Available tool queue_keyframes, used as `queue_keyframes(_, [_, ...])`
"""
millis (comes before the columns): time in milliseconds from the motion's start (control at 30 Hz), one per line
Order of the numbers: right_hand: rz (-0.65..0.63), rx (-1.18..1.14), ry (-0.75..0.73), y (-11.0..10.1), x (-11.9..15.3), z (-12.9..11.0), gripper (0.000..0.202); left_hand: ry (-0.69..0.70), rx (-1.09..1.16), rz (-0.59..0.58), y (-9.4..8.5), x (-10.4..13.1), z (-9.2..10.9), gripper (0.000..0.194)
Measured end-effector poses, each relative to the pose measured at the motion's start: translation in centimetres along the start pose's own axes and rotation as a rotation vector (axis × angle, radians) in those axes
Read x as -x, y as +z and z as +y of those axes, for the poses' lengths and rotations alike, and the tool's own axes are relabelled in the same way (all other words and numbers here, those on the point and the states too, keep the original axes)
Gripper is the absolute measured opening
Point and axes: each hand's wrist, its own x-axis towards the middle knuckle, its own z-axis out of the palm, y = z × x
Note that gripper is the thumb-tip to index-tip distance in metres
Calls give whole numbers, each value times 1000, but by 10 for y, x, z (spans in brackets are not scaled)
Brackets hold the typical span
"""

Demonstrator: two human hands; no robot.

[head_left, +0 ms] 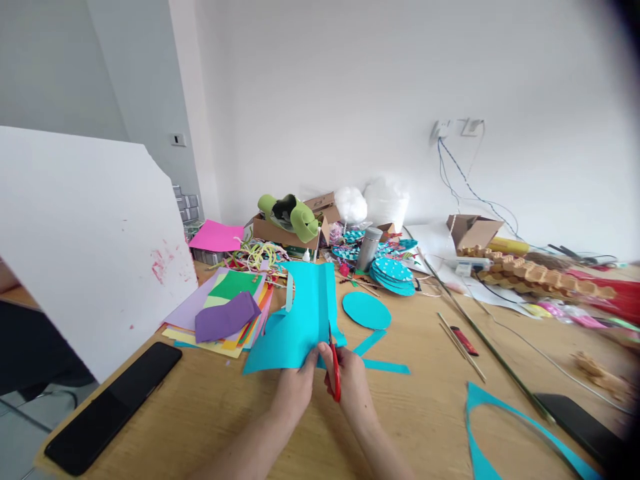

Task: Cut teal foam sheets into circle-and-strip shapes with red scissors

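My left hand (299,381) pinches the near edge of a blue paper sheet (303,313), which stands up from the table in front of me. In my right hand (350,380) is a pair of red-handled scissors (335,373), its blades at the sheet's lower right part beside a folded strip. How far the blades are apart I cannot tell. A cut blue paper circle (367,310) lies just beyond the right hand. Narrow blue strips (387,366) rest on the table close to the scissors.
Coloured paper sheets (220,320) are stacked at left, near a black phone (115,407) and a tall white board (85,233). A ring-shaped blue offcut (473,427) lies front right. Thin sticks (463,350), a long green rod (483,333) and egg cartons (530,273) occupy the right side.
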Motion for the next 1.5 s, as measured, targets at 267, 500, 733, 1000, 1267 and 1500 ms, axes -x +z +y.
queue_keyframes(267, [33,75,-21,-4,-2,0,58,103,-2,6,3,-2,-7,65])
queue_keyframes(500, [61,125,-25,-6,-2,-1,59,96,10,42,5,0,-8,59])
queue_keyframes(733, [74,54,-5,-3,0,-3,63,107,-10,3,5,2,-6,57])
queue_keyframes(1000, [88,87,-7,-7,-2,-7,63,126,-41,49,8,3,-14,62])
queue_keyframes(1267, [89,-4,47,-4,0,-8,61,137,-64,48,8,4,-11,60])
queue_keyframes(1500, [122,-13,17,-7,0,-13,63,148,-80,34,9,6,-11,63])
